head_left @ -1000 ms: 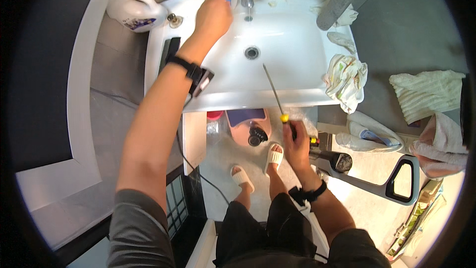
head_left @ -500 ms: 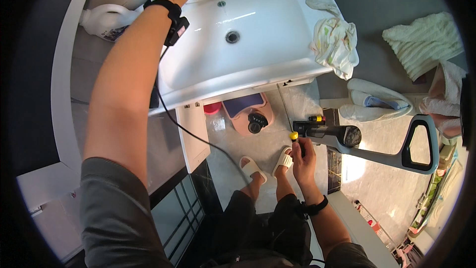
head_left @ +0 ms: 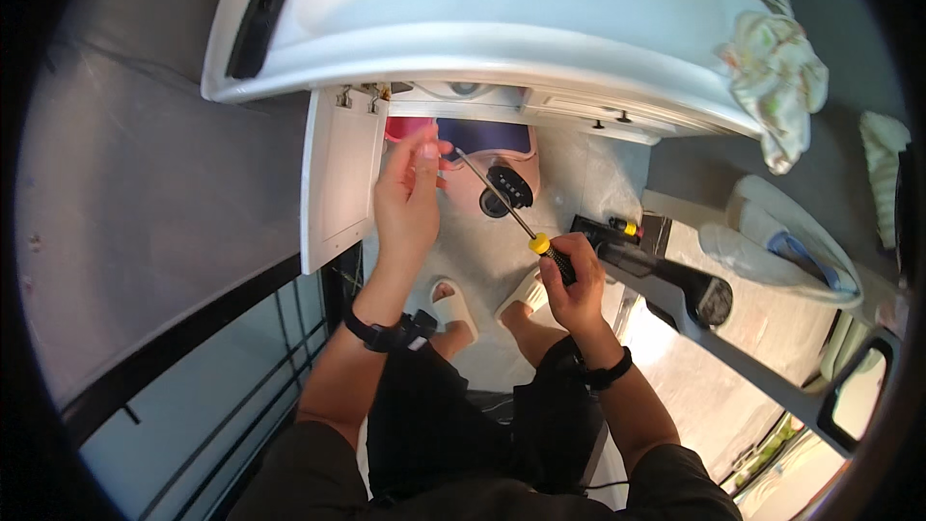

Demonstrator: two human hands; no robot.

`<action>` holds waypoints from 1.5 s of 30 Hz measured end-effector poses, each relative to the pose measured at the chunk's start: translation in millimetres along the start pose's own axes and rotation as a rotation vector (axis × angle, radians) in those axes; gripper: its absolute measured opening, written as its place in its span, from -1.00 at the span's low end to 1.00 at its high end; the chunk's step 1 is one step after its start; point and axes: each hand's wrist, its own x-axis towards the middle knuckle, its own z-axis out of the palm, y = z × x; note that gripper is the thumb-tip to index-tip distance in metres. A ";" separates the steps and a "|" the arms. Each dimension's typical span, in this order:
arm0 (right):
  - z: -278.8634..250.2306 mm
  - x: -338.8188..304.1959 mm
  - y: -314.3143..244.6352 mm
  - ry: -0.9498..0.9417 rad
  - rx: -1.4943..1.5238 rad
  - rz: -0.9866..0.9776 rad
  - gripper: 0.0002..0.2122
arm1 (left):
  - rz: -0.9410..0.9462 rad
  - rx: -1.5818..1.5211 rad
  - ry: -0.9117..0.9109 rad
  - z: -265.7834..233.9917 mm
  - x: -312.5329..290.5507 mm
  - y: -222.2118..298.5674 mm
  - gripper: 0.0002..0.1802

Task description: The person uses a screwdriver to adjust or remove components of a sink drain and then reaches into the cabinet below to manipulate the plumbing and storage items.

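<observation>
My right hand (head_left: 576, 285) is closed round the black handle of a screwdriver (head_left: 508, 205). Its collar is yellow, and the long metal shank slants up and left. Just beyond the tip is my left hand (head_left: 410, 195), raised with fingers loosely bent and apart, and I see nothing held in it. The left hand is beside an open white cabinet door (head_left: 340, 169), which has metal hinges (head_left: 359, 98) at its top. Above both hands runs the front rim of a white washbasin (head_left: 482, 50).
A pink step stool (head_left: 526, 174) with a blue top and a red basin (head_left: 407, 125) stand below the basin. To the right lies a grey stick vacuum cleaner (head_left: 719, 342). A patterned cloth (head_left: 776, 77) hangs over the washbasin's right edge.
My left hand has come down from the tap to the cabinet door. The screwdriver has swung leftward, its tip now near that hand. The view has shifted down toward the cabinet.
</observation>
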 end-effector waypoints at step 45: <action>94.9 35.3 135.7 0.151 -0.120 -0.168 -0.65 | -0.010 -0.729 -0.477 39.6 51.4 -318.7 -0.67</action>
